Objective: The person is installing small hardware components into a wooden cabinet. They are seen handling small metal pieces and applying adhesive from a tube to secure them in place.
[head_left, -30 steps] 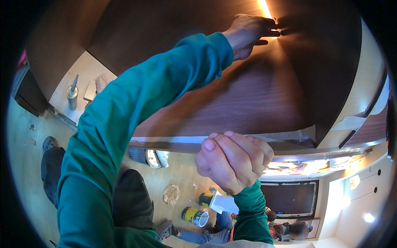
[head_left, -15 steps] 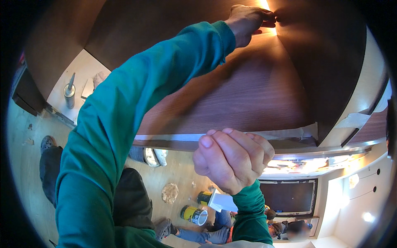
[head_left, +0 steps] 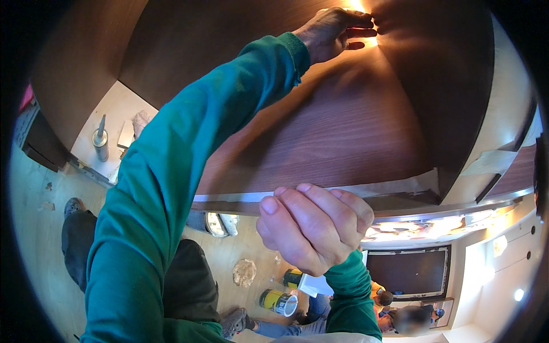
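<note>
My left hand point(head_left: 329, 35) reaches up to the inner corner of a dark wood-grain cabinet point(head_left: 326, 137). Its fingers are apart, with the tips by the seam where a strip of warm light point(head_left: 358, 7) glows; nothing shows in them, though the tips are partly in shadow. My right hand point(head_left: 314, 228) is closed, fingers curled in, just in front of the cabinet's near edge. Whatever it may hold is hidden inside the curled fingers. Pale masking tape point(head_left: 394, 186) runs along that edge, above and behind my right hand.
A sealant cartridge point(head_left: 100, 143) stands on a white board point(head_left: 108, 114) at left. On the floor are a yellow-and-black bucket point(head_left: 277, 301), a metal can point(head_left: 214, 224) and a round beige patch point(head_left: 245, 272). Other people point(head_left: 380, 294) are at lower right, beyond my right arm.
The view has shifted slightly. My left hand sits a little farther left along the lit seam, its fingers more spread. My right hand stays closed, slightly lower in the picture.
</note>
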A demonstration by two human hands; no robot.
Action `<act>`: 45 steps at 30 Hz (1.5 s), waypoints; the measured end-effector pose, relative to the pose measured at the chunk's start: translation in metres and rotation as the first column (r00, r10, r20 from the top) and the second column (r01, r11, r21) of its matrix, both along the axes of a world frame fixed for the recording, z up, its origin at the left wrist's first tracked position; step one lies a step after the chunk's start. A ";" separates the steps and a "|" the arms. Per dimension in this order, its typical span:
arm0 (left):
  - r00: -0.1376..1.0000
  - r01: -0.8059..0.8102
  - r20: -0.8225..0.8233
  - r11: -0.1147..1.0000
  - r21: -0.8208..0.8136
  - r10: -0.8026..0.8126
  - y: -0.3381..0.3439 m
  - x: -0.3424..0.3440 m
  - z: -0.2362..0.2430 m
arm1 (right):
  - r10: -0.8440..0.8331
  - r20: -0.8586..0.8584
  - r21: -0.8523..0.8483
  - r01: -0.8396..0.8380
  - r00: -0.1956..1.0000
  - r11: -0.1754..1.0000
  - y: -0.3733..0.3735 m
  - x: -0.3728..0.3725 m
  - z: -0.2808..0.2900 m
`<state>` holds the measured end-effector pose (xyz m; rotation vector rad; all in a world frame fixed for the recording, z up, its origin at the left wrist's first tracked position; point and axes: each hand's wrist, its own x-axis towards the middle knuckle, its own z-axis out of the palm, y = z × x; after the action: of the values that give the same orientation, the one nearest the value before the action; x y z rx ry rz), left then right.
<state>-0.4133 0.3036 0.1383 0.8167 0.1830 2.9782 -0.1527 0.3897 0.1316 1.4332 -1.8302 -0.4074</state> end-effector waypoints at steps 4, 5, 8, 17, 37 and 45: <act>0.993 0.048 0.112 0.999 -0.016 -0.045 -0.003 0.005 -0.017 | 0.007 -0.004 -0.022 -0.007 1.000 1.000 0.001 0.000 -0.001; 0.986 0.035 0.167 0.999 -0.024 -0.030 -0.005 0.002 -0.028 | 0.010 -0.004 -0.033 -0.010 1.000 0.999 0.000 0.001 -0.002; 0.952 0.027 0.305 0.997 -0.070 -0.004 -0.017 0.015 -0.058 | 0.015 -0.010 -0.062 -0.016 1.000 0.998 0.001 -0.001 -0.006; 0.975 -0.118 0.145 0.948 -0.294 0.166 -0.040 0.061 -0.059 | 0.050 0.018 -0.072 -0.049 0.999 0.996 0.003 0.000 -0.003; 0.998 -0.062 -0.030 0.998 0.014 0.062 -0.084 0.235 -0.025 | 0.255 -0.094 -0.244 -0.271 0.962 0.931 0.004 -0.015 -0.022; 0.977 0.173 -0.119 0.985 -0.019 -0.174 -0.109 0.245 -0.003 | 0.287 -0.163 -0.434 -0.330 0.944 0.838 -0.003 -0.020 -0.026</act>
<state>-0.1683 0.1948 0.1348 0.9597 0.1223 2.7658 -0.1722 0.3864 0.1059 1.3150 -1.4554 0.1206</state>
